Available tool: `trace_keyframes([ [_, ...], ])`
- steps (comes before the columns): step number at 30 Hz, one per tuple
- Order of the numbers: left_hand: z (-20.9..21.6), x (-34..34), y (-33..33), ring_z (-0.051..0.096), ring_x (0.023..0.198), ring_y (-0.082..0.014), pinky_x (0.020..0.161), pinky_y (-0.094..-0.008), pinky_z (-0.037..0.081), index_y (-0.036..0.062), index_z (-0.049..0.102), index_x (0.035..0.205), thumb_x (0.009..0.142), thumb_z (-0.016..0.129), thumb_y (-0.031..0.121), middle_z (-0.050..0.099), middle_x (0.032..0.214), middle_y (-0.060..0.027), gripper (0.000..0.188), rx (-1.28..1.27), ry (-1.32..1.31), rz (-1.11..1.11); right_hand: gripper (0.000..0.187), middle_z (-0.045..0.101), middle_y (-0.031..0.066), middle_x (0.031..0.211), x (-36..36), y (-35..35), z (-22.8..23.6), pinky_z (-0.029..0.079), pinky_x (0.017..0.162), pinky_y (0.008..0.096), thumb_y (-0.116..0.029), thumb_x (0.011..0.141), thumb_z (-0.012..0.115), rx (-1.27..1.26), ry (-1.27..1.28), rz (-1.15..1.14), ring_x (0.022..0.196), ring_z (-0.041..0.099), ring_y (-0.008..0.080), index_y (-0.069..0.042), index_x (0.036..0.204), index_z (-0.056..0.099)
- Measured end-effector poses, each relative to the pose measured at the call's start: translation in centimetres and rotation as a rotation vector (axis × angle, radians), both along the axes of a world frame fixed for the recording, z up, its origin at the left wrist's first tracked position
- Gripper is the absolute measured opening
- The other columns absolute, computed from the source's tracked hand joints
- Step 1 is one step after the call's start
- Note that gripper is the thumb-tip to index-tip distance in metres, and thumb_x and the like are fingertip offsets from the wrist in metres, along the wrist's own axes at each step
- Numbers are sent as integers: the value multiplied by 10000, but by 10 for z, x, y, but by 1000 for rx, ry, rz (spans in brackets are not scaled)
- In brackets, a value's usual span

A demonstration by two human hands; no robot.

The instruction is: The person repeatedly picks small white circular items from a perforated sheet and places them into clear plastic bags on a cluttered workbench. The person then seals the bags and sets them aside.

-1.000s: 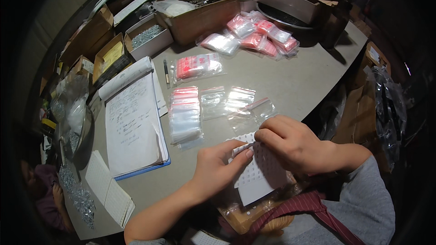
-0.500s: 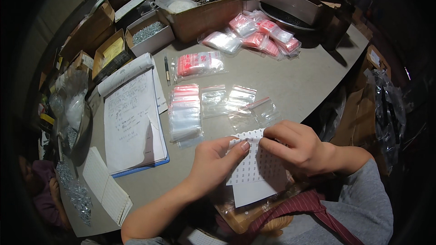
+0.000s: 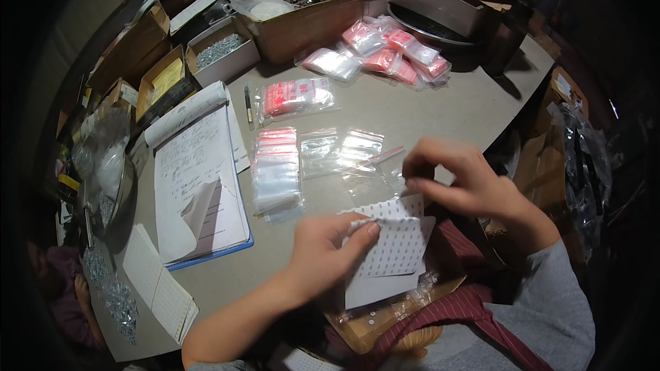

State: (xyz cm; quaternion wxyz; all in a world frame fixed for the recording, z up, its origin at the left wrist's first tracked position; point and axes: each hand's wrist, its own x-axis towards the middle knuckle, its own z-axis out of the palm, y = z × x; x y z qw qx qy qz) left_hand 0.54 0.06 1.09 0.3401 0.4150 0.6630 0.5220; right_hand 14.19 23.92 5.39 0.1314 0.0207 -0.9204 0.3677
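Observation:
My left hand (image 3: pixel 326 254) pinches a white sheet of small printed labels (image 3: pixel 392 251) at its folded upper edge, thumb on top. A plain white backing shows below the rows. Just off the sheet's upper right corner, my right hand (image 3: pixel 457 175) is raised with thumb and forefinger drawn together; anything between the tips is too small to make out. Small clear zip bags (image 3: pixel 320 151) lie flat beyond the hands, the nearest partly hidden by my right hand. Left of them is a stack of red-edged zip bags (image 3: pixel 276 172).
A clipboard with handwritten papers (image 3: pixel 196 185) and a pen (image 3: pixel 249 106) lie at left. Packs of bags (image 3: pixel 399 51) are piled at the back, near boxes of metal parts (image 3: pixel 220 51). An open cardboard box (image 3: pixel 385 323) sits below the sheet. Someone in purple (image 3: pixel 65 288) is at far left.
My right hand has lifted away from the label sheet, up and right toward the loose zip bags. The sheet, still in my left hand, has tilted, its upper edge folding over.

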Motion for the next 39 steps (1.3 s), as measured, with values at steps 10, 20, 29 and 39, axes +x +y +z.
trace_keyframes([
  [10, -5, 5, 3, 716, 957, -304, 890, -429, 576, 69, 739, 953, 825, 774, 102, 738, 962, -113, 137, 416, 696, -202, 269, 688, 256, 954, -29, 27, -4, 532, 857, 479, -163, 845, 659, 212, -358, 54, 950, 670, 439, 50, 1010, 669],
  [20, -17, 5, -2, 692, 1149, -370, 998, -454, 545, 58, 774, 1032, 912, 776, 182, 748, 1024, -172, 173, 178, 337, -38, 187, 634, 180, 897, -1, 12, -10, 515, 726, 445, -95, 865, 735, 352, -6, -80, 838, 642, 372, -2, 987, 628],
  [29, -19, 0, 1, 695, 1175, -380, 968, -421, 553, 57, 791, 1049, 943, 759, 229, 763, 1037, -191, 205, 120, 240, -27, 342, 559, 167, 959, 32, -32, -18, 500, 713, 444, -43, 759, 744, 266, 66, 129, 830, 592, 361, -6, 1047, 564],
  [39, -15, 1, 3, 702, 1147, -390, 989, -432, 551, 40, 781, 1038, 938, 754, 195, 765, 998, -187, 187, 150, 238, -31, 248, 620, 100, 909, 39, -40, -14, 536, 629, 378, -42, 760, 732, 381, 257, 200, 754, 651, 294, -15, 993, 655],
])
